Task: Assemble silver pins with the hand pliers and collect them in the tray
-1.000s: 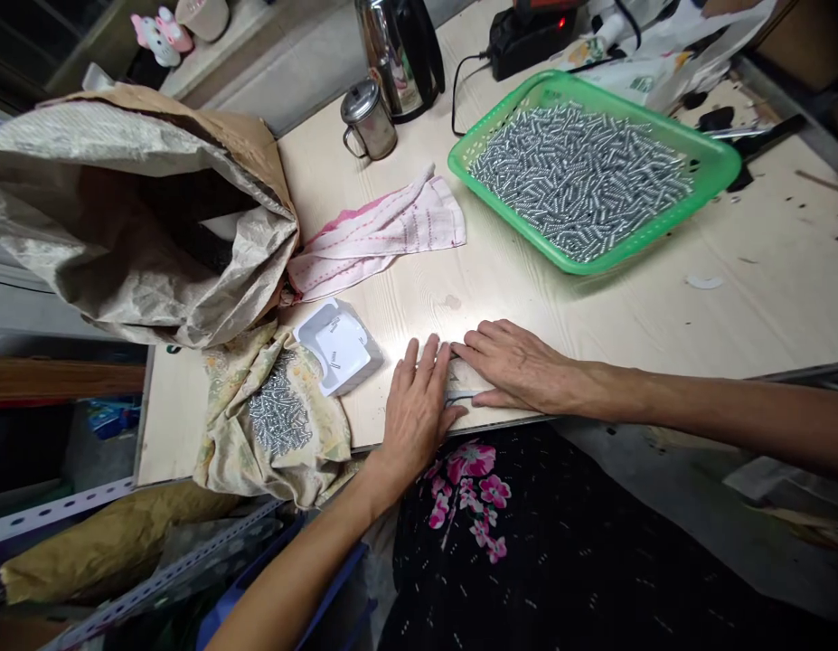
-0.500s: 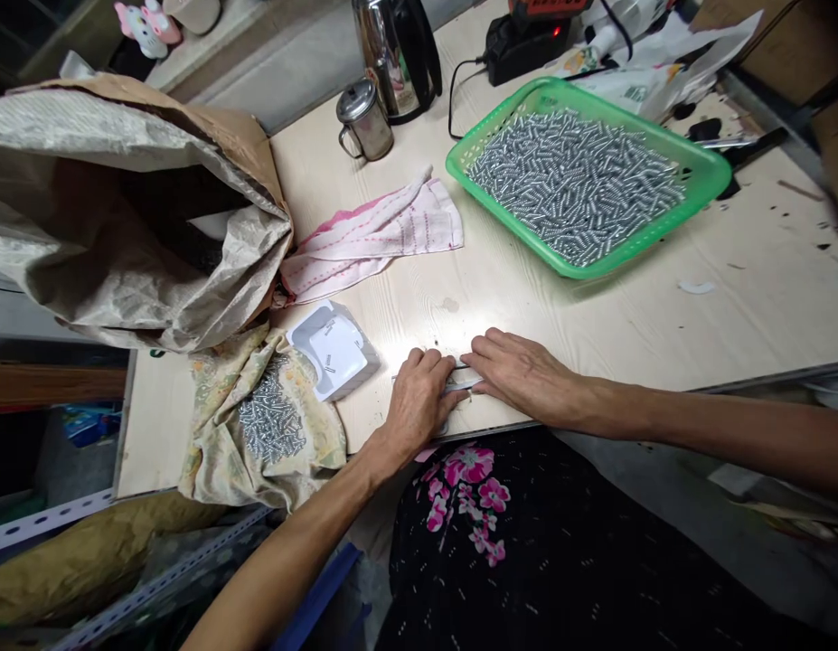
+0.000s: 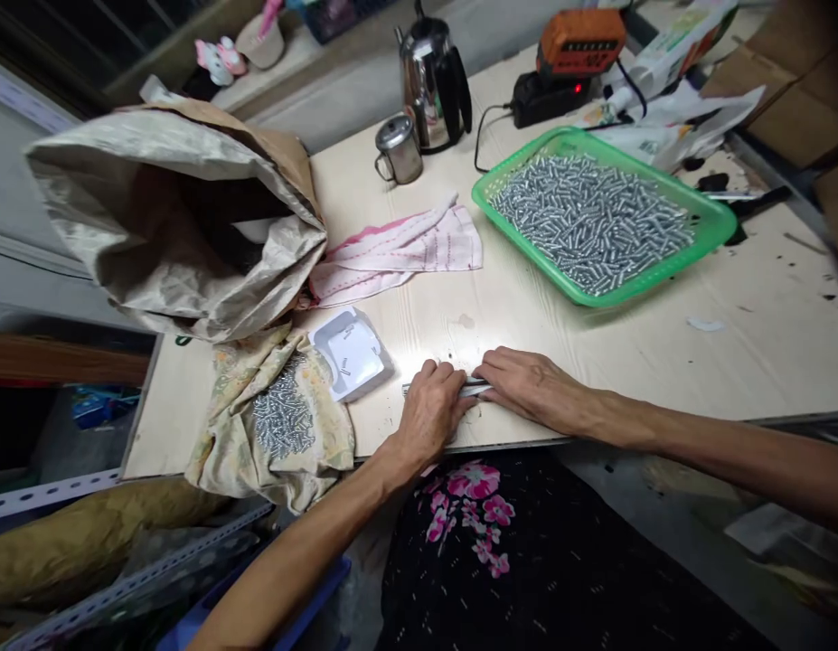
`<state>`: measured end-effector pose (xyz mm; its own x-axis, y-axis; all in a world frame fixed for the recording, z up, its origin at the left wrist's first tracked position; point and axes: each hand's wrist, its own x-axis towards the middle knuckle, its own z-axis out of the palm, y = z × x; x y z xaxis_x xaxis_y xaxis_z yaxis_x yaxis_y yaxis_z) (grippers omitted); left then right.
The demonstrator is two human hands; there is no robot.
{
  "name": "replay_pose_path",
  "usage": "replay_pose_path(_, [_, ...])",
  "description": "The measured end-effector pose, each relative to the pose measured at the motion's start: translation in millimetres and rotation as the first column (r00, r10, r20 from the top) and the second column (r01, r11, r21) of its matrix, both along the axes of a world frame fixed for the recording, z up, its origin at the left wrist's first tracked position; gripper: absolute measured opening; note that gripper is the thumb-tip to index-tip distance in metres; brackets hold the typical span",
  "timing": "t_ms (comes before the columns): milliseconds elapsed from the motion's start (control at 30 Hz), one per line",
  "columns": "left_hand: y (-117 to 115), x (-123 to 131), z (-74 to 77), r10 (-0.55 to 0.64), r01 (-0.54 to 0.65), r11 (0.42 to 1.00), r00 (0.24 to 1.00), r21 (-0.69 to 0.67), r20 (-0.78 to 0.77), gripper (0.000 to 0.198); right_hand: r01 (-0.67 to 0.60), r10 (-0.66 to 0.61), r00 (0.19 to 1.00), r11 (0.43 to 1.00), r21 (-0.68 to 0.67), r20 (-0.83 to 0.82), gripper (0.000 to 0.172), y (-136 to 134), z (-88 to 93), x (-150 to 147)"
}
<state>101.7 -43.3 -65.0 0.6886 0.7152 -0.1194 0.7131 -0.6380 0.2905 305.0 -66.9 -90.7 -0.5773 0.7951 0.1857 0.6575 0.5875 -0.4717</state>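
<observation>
Near the table's front edge, my left hand (image 3: 432,405) and my right hand (image 3: 532,387) are both closed around a thin grey metal strip (image 3: 474,388), gripping it side by side. Most of the strip is hidden under my fingers; one end pokes out left of my left hand. To the left is a small white plastic tray (image 3: 351,355) with printed marks. Beside that lies a patterned cloth (image 3: 229,429) with a heap of small silvery metal pins (image 3: 283,416) on it.
A green basket (image 3: 713,217) full of small metal cylinders stands at the back right. Behind are a steel mug (image 3: 400,155), a kettle (image 3: 428,86), an orange battery on a charger (image 3: 581,43) and a pink-white towel (image 3: 419,246). A large paper sack (image 3: 208,303) gapes at left.
The whole scene sits lower and a bit to the right as my head view shifts. My hands have drawn slightly closer together on the strip, covering more of it.
</observation>
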Motion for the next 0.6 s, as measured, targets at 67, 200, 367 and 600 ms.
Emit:
replay_pose_path(67, [6.8,-3.4,19.6,-0.033,0.033,0.998,0.999,0.046,0.002,0.024,0.015,-0.015,1.000,1.000,0.004,0.008,0.016,2.1,15.1,1.0])
replay_pose_path(200, [30.4,-22.7,60.3,-0.129,0.136,0.966,0.990,0.221,-0.049,0.035,0.055,-0.054,0.998,0.995,0.078,-0.022,0.023,22.5,41.3,-13.4])
replay_pose_path(367, [40.0,-58.4,64.6,-0.023,0.094,0.848,0.990,0.521,-0.140,0.036,-0.001,0.018,0.974,0.997,0.074,-0.225,0.026,57.8,47.0,-57.6])
replay_pose_path(600, [48.2,-100.2,52.6,0.025,0.051,0.895,0.986,0.444,-0.164,0.043,0.044,-0.051,0.988,0.998,-0.048,-0.147,0.012,71.4,47.1,-92.1])
